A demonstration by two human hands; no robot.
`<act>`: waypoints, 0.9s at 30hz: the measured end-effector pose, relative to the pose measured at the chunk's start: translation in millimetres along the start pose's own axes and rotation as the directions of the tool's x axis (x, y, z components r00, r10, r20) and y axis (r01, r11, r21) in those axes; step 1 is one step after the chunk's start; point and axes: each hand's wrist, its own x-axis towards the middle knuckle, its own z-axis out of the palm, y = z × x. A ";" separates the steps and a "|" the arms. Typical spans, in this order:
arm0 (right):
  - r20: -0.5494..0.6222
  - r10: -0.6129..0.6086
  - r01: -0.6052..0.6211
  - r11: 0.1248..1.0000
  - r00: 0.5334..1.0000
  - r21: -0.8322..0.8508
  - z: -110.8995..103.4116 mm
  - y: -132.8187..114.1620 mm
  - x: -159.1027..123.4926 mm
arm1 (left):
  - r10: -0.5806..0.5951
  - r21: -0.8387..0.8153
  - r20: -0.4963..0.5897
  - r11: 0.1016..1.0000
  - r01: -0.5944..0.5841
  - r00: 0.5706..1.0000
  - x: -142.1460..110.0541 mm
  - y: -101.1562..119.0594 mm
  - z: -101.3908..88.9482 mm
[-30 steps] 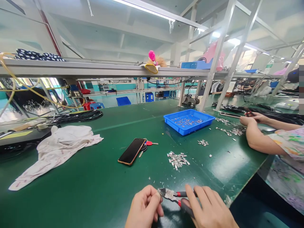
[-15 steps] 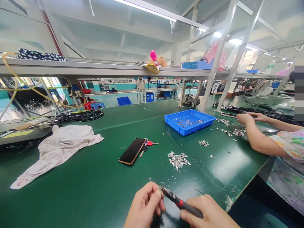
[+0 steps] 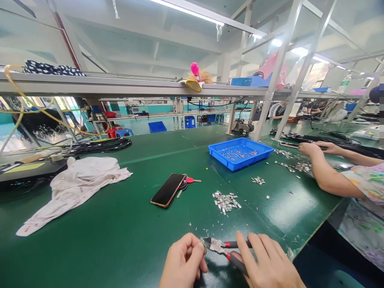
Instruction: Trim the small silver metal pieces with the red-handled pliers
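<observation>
Low in the view, my left hand [image 3: 186, 258] is closed in a pinch, thumb against forefinger. Whatever small piece sits between the fingertips is too tiny to make out. My right hand [image 3: 267, 260] is wrapped round the dark, red-banded handles of a pair of cutting pliers [image 3: 215, 245]. The handles stand apart, and the metal jaws point left, right at the left fingertips. Just beyond both hands lies a pile of small flat metal pieces [image 3: 226, 202], with tiny scraps scattered on the green tabletop nearby.
A phone [image 3: 168, 190] and keys [image 3: 189, 180] lie left of the pile. Further back stands a blue tray [image 3: 234, 165] holding small pieces. A white cloth [image 3: 81, 180] is at left. At right, a co-worker's arms [image 3: 327, 172] reach over the table near more metal pieces.
The pliers' handles have spread apart and the tool has turned so both handles show. My right hand's fingers have lifted and opened out more. The left hand stays pinched, slightly lower.
</observation>
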 end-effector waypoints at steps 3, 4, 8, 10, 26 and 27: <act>0.012 -0.026 0.027 0.999 1.000 -0.036 1.5 -2.2 -3.7 | 0.012 0.025 -0.013 1.000 -0.012 1.000 -1.8 -1.0 1.6; 0.020 -0.023 0.024 0.999 1.000 -0.034 2.9 -3.2 -6.3 | 0.014 0.023 -0.017 1.000 -0.014 1.000 -2.3 -0.5 1.6; 0.098 0.040 -0.053 0.989 0.994 0.141 7.5 -5.5 -12.7 | 0.037 -0.049 0.014 0.998 -0.036 0.999 -2.4 3.5 -0.7; 0.243 0.063 -0.145 0.932 0.968 0.333 6.8 -4.6 -9.9 | 0.060 -0.090 0.036 0.994 -0.057 0.998 -1.3 4.8 -2.4; 0.112 0.124 -0.145 0.969 0.986 0.202 3.0 1.1 -8.0 | 0.035 -0.058 -0.005 0.998 -0.035 0.999 2.0 1.9 -3.3; 0.087 0.107 -0.120 0.981 0.990 0.153 1.8 0.9 -6.6 | 0.036 -0.048 -0.003 0.998 -0.037 0.999 2.1 1.2 -3.3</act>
